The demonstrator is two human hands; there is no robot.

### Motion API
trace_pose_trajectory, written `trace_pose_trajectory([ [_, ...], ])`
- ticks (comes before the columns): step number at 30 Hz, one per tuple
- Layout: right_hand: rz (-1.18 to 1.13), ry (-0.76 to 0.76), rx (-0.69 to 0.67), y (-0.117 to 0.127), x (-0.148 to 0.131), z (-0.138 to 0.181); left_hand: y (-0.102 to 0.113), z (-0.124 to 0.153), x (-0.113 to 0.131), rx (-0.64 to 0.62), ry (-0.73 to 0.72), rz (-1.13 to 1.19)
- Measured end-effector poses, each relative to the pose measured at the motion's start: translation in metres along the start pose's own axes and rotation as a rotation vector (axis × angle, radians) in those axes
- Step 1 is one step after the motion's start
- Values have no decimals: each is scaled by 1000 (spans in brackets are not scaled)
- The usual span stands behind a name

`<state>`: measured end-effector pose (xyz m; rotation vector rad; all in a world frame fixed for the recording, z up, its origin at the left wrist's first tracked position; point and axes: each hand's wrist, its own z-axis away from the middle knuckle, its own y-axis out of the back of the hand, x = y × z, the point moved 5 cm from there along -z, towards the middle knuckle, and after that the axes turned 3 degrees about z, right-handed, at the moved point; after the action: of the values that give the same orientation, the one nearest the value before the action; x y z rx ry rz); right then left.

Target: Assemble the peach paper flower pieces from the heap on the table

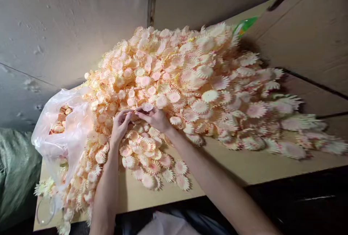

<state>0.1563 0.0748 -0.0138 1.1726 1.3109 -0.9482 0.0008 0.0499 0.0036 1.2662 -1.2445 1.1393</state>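
Observation:
A large heap of pale cream and pink artificial flower heads (pixel 174 97), flat discs with toothed petals, covers much of the table. At the heap's front middle, my left hand (pixel 121 122) and my right hand (pixel 157 119) are close together, fingertips nearly meeting. The right fingers are pinched at a small pale flower piece (pixel 147 107). My left thumb and fingers are also closed together; what lies between them is too small to make out. A smaller cluster of flower heads (pixel 152 159) lies between my forearms, nearer the table edge.
A clear plastic bag (pixel 73 119) holding small orange-brown pieces (pixel 63 117) stands on the left. Behind it is a grey wall (pixel 81 21). A green packet (pixel 246 26) shows at the back right, by cardboard panels (pixel 307 35). A green sack (pixel 16 177) sits beyond the table (pixel 231 162).

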Motion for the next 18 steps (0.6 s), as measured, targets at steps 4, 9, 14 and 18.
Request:
trace_pose_trajectory([
  [4,-76,52,61,0,2,-6,-1,-1,-6,-21,48,79],
  [9,-128,66,37,-2,-4,-6,1,-1,-10,-34,52,152],
  [14,-104,84,70,-2,-10,-4,1,0,-6,-46,13,103],
  [18,-63,77,73,0,-14,-2,-1,0,-5,-36,9,115],
])
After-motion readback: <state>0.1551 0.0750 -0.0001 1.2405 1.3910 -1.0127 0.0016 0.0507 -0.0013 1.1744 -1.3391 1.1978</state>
